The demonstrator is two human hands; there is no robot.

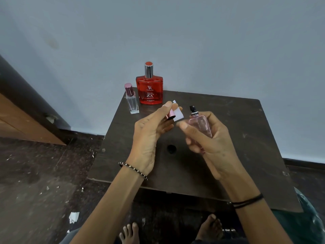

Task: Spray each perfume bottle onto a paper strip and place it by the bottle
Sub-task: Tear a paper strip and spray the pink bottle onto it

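My right hand [209, 138] holds a pale pink perfume bottle [202, 125] above the dark table [246, 138]; its black spray nozzle is bare and points left. My left hand [151, 136] grips a pink metallic cap [170, 115] together with a white paper strip [178, 114], just left of the nozzle. At the table's far left corner stand a red perfume bottle [149, 88] with a silver cap and, to its left, a small clear bottle [132, 101] with a pink cap.
The table stands against a pale blue wall [193, 41]. It has a round hole [171, 148] near its middle. The dark floor [44, 182] on the left is littered with paper scraps. My bare feet [130, 233] show below the front edge.
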